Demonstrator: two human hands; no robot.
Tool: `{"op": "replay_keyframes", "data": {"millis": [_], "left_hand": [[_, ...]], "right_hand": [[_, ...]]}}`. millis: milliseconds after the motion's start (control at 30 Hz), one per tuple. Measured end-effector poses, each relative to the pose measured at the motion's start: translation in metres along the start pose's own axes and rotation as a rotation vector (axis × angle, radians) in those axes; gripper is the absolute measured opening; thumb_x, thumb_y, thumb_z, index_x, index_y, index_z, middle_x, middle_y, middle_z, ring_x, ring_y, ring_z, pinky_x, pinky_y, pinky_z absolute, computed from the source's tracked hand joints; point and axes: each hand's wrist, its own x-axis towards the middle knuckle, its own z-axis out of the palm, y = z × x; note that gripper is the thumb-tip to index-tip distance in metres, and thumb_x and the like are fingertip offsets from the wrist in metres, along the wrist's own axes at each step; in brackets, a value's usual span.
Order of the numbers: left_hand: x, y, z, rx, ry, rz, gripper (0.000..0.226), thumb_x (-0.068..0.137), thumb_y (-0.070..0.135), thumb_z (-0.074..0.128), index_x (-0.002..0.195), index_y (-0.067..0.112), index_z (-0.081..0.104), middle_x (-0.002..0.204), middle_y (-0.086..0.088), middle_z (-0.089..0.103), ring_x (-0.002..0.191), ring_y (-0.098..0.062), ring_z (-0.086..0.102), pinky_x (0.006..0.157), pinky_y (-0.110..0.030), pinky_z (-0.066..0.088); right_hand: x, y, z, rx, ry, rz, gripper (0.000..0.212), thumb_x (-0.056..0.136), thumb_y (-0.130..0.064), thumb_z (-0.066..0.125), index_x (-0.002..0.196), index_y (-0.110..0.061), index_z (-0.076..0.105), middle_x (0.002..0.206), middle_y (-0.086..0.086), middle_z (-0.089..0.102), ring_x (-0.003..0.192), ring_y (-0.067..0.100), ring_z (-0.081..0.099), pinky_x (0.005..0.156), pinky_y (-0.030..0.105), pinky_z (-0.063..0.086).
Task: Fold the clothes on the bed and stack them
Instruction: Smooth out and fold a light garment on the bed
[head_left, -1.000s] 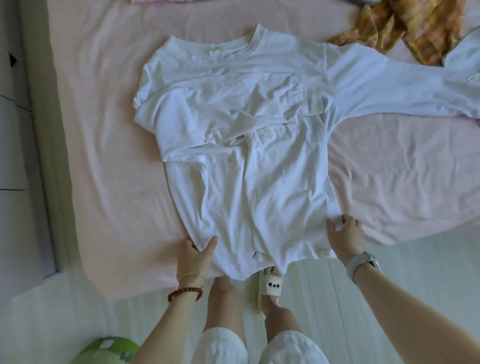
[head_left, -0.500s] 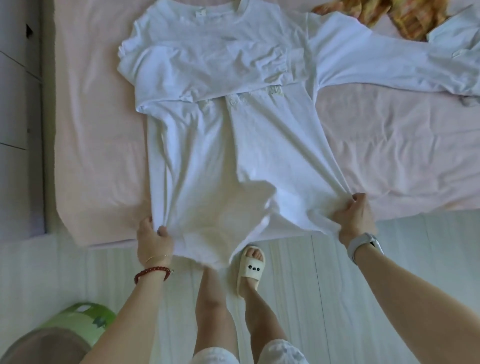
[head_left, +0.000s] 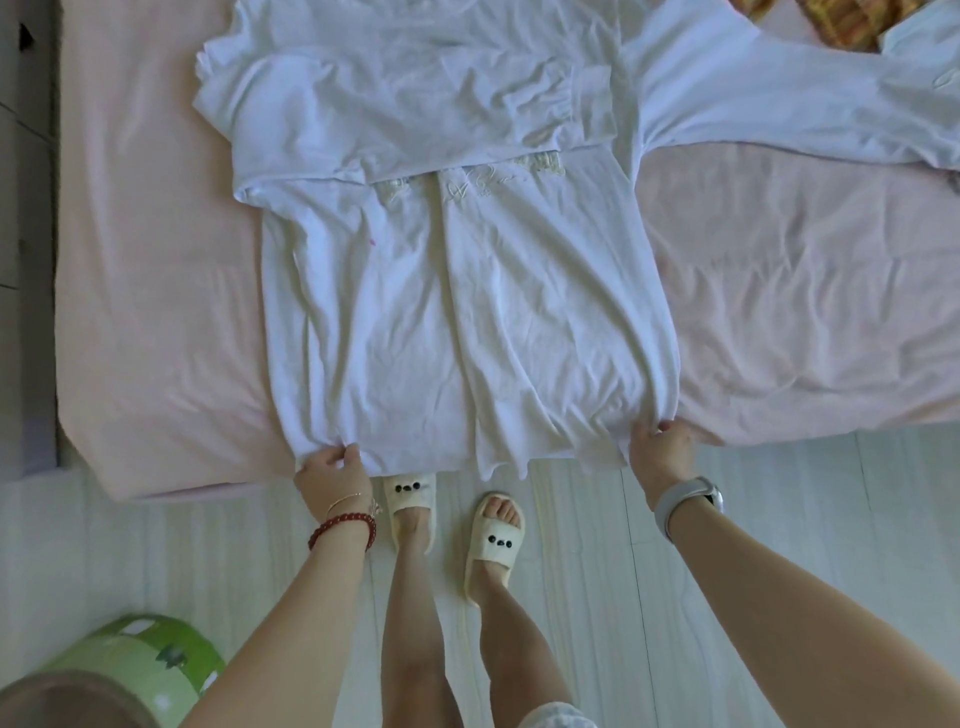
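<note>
A white long-sleeved shirt lies spread on the pink bed, its hem hanging over the near edge. One sleeve is folded across the chest; the other sleeve stretches out to the right. My left hand pinches the hem's left corner. My right hand grips the hem's right corner. The fabric is pulled flat and taut between them.
A yellow-orange checked garment lies at the bed's far right, partly under a pale cloth. A green stool stands on the light floor at lower left. A grey cabinet flanks the bed's left side.
Both hands took hold of the hem corners and pulled them apart and toward me. The bunched lower half of the shirt is now stretched smooth.
</note>
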Motion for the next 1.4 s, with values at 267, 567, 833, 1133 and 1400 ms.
{"op": "replay_keyframes", "data": {"millis": [267,567,833,1133,1400], "left_hand": [[-0.023,-0.013,-0.018,-0.257,0.021,0.095,0.005,0.096,0.013,0.042,0.097,0.01,0.039,0.085,-0.002,0.046,0.076,-0.016,0.045,0.072,-0.022,0.034],[-0.018,-0.021,-0.064,-0.235,0.03,0.263,0.013,0.092,0.022,0.055,0.088,0.01,0.05,0.069,0.004,0.046,0.063,-0.007,0.045,0.058,-0.019,0.036],[0.001,-0.033,-0.078,0.46,0.078,0.024,0.045,0.084,0.009,0.059,0.127,0.005,0.043,0.128,-0.024,0.042,0.111,-0.04,0.044,0.087,-0.049,0.038],[-0.016,0.016,-0.02,0.971,-0.316,0.678,0.078,0.088,0.037,0.05,0.147,0.036,0.0,0.154,-0.004,-0.023,0.143,-0.031,-0.009,0.11,-0.049,0.024],[-0.006,0.054,-0.052,0.86,-0.403,0.532,0.035,0.095,0.034,0.04,0.124,0.02,0.053,0.123,-0.002,0.056,0.113,-0.02,0.052,0.087,-0.032,0.041]], "right_hand": [[0.002,0.001,-0.006,-0.023,0.057,-0.093,0.027,0.09,-0.022,0.049,0.111,-0.005,0.044,0.119,0.016,0.051,0.103,0.033,0.051,0.082,0.042,0.044],[0.008,0.005,-0.021,0.271,0.212,-0.08,0.011,0.091,-0.009,0.03,0.1,-0.013,0.034,0.085,0.004,0.046,0.076,0.023,0.044,0.053,0.028,0.028],[0.006,0.015,-0.044,-0.338,0.1,-0.111,0.043,0.079,0.001,0.047,0.121,-0.008,0.038,0.124,0.014,0.041,0.104,0.036,0.048,0.081,0.043,0.038],[-0.022,-0.025,0.0,-0.949,-0.073,-0.779,0.081,0.087,-0.018,0.043,0.147,-0.037,-0.008,0.156,0.002,-0.016,0.143,0.026,-0.008,0.112,0.051,0.016],[-0.061,-0.104,0.0,-0.981,-0.137,-0.714,0.038,0.092,-0.027,0.038,0.127,-0.017,0.046,0.136,0.009,0.041,0.125,0.03,0.037,0.106,0.047,0.024]]}}
